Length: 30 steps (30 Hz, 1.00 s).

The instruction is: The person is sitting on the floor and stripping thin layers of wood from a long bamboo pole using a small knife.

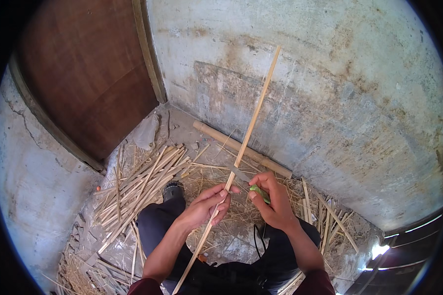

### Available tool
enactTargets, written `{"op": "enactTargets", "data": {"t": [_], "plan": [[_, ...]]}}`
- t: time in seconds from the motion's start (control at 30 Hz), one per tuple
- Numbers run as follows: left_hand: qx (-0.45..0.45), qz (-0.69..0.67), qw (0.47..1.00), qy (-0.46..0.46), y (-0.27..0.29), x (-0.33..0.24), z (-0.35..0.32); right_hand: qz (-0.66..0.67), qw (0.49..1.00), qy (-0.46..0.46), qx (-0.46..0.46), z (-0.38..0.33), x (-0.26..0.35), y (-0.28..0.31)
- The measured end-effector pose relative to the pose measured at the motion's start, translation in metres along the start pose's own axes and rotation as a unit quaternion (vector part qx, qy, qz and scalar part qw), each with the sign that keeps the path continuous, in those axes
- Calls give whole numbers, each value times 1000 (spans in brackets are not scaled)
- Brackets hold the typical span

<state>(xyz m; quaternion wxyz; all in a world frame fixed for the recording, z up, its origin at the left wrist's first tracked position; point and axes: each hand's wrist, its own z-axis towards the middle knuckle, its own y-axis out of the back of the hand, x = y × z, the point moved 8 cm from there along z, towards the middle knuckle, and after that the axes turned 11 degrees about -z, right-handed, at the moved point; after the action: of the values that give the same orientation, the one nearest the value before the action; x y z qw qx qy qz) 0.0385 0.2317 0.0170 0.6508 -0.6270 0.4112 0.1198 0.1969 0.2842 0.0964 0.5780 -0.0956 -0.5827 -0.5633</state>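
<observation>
My left hand grips a long thin bamboo strip that slants from my lap up toward the wall. My right hand holds a knife with a green handle. Its grey blade lies against the strip just above my left fingers. Both hands are close together over my knees, which are in dark trousers.
A pile of split bamboo strips lies on the floor at my left, with more strips at my right. A thick bamboo pole rests along the stained concrete wall. Shavings cover the floor. A brown wooden door stands at upper left.
</observation>
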Motion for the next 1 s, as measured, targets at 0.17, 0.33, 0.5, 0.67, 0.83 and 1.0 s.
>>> {"op": "enactTargets", "data": {"t": [0.17,0.33,0.5,0.67,0.83,1.0], "plan": [[3,7,1000,-10,1,-3,-7,14,1000,-24,1,-1,0,0],[-3,-3,1000,-13,3,-6,-12,8,1000,3,-19,3,8,5],[-1,0,1000,-18,4,-5,-21,7,1000,1,-15,2,9,-4],[3,12,1000,-18,4,-7,-28,-3,1000,17,-16,1,7,-9],[-12,45,999,-15,4,-11,-28,-56,998,32,-7,1,5,-16],[-33,57,998,-17,8,0,-16,-124,992,27,4,0,1,-22]]}}
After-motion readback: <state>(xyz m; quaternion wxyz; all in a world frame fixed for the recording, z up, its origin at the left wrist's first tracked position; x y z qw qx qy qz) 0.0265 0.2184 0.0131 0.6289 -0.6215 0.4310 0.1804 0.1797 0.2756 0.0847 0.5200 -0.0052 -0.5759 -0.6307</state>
